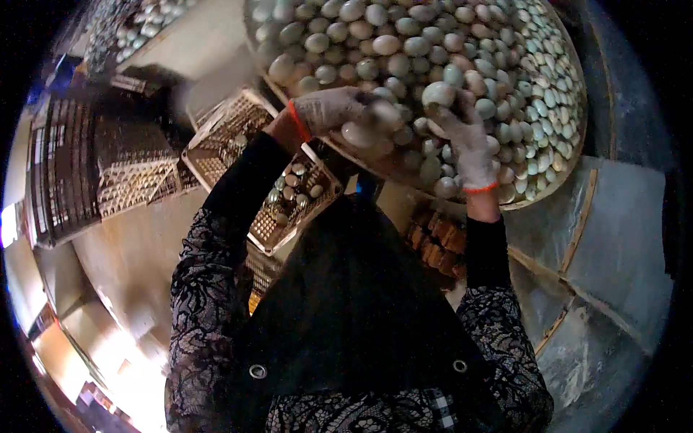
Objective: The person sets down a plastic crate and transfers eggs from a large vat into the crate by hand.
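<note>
A broad round container (534, 206) is heaped with pale green, white and pinkish eggs (415, 46). Over its near left side, my left hand (328, 110), in a whitish glove with an orange cuff, curls round eggs. One pale egg (355, 133) shows under its palm, and a blurred one sits at its fingertips. My right hand (468, 141), gloved alike, reaches over the heap with a large pale egg (439, 94) between thumb and fingers. Another egg shows partly beneath those fingers.
Below my left forearm stands a plastic crate (333, 189) with several eggs in it. Another crate (209, 162) adjoins it, beside stacked crates (65, 159) at left. Reddish-brown blocks (437, 242) lie under the container's near edge. More eggs (148, 29) are heaped at upper left.
</note>
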Demonstrator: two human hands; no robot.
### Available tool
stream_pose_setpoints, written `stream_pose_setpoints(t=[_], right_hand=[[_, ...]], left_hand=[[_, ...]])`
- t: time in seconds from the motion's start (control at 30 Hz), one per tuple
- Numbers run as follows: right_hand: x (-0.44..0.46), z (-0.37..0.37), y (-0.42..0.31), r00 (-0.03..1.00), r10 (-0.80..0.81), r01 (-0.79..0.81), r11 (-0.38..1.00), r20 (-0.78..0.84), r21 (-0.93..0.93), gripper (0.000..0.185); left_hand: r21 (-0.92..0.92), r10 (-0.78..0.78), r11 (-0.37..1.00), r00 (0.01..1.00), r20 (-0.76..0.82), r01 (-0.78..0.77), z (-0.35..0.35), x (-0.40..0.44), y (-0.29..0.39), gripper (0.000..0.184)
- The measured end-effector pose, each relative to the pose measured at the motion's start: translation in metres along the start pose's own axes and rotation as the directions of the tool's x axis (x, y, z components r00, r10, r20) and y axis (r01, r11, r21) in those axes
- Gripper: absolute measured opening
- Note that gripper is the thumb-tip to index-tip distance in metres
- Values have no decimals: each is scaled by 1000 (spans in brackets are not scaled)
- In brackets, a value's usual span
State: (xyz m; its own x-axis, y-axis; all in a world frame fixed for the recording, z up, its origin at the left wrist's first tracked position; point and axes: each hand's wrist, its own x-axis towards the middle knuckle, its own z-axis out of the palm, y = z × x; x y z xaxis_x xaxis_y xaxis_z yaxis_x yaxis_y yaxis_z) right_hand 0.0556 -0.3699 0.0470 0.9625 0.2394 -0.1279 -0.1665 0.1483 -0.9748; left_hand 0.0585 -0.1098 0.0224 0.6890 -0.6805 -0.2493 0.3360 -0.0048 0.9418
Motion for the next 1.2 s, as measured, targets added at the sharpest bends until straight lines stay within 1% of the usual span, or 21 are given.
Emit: stream_pose_setpoints(t=[0.1, 0.17, 0.2, 0.3, 0.37, 0.4, 0.47, 0.5, 0.57, 0.6, 0.67, 0.73, 0.8, 0.9, 0.93, 0.97, 1.07, 1.1, 1.13, 1.17, 1.2], right_hand=[[-6, 33, -20, 1000, 3, -7, 989, -25, -147, 55], [-9, 68, -15, 996, 72, -79, 977, -44, -200, 55], [-11, 84, -4, 995, 13, 0, 990, 95, -142, 54], [-23, 138, 33, 871, -205, 179, 979, 446, 100, 52], [-30, 175, 48, 831, 14, -95, 989, 556, 118, 51], [-33, 193, 55, 771, 315, -397, 917, 554, 32, 51], [-24, 218, 132, 703, 443, -556, 830, 557, 40, 51], [-18, 226, 154, 706, 436, -425, 891, 558, -158, 53], [-2, 232, 254, 746, 455, -10, 737, 485, -676, 74], [2, 240, 286, 744, 488, 111, 584, 457, -804, 82], [8, 255, 303, 759, 502, 226, 396, 416, -890, 75], [13, 256, 343, 766, 531, 152, 396, 361, -906, 68], [23, 255, 378, 781, 479, 285, 296, 400, -912, 63], [25, 246, 462, 789, 434, 413, 148, 434, -899, 56], [21, 240, 460, 771, 415, 463, 155, 482, -873, 52], [18, 235, 456, 751, 394, 512, 160, 530, -844, 47], [16, 256, 351, 723, 416, 399, 402, 552, -824, 37], [5, 255, 327, 766, 341, 426, 366, 545, -827, 36], [-7, 254, 302, 800, 260, 453, 329, 540, -829, 34], [-13, 247, 267, 807, 125, 469, 458, 577, -755, 34], [-20, 237, 221, 803, -15, 497, 570, 596, -654, 34]], left_hand=[[114, 111, 990, 968, -223, -87, -2, -32, 9, 62], [-7, 186, 981, 944, -272, -195, -6, -70, 11, 60], [-106, 270, 944, 916, -295, -313, -7, -92, 18, 57], [68, 290, 952, 803, -520, -299, -19, -171, 4, 60], [7, 196, 969, 751, -630, -247, -28, -217, -23, 59], [-14, 144, 978, 721, -678, -209, -34, -224, -56, 58], [-130, 60, 965, 670, -740, -230, -45, -241, -120, 55], [-296, -167, 947, 599, -783, -123, -40, -235, -134, 51], [-251, -223, 968, 471, -853, 4, -54, -229, -222, 50], [105, -153, 874, 474, -867, 474, -64, -224, -237, 43], [28, -137, 888, 323, -936, 459, -77, -207, -318, 43], [114, -69, 851, 325, -943, 513, -97, -197, -363, 50], [265, -81, 637, 405, -911, 724, -100, -188, -356, 55], [336, -50, 560, 435, -899, 757, -112, -181, -426, 48], [501, -13, 249, 520, -854, 829, -115, -184, -445, 43], [542, -34, 205, 559, -829, 815, -117, -182, -460, 45], [478, -138, 325, 541, -829, 816, -95, -176, -363, 54], [394, 40, 475, 428, -903, 787, -93, -180, -372, 53], [180, -126, 599, 314, -941, 780, -86, -173, -310, 44], [165, -43, 723, 283, -958, 671, -79, -173, -285, 51], [325, 241, 766, 221, -945, 554, -69, -165, -252, 47]])
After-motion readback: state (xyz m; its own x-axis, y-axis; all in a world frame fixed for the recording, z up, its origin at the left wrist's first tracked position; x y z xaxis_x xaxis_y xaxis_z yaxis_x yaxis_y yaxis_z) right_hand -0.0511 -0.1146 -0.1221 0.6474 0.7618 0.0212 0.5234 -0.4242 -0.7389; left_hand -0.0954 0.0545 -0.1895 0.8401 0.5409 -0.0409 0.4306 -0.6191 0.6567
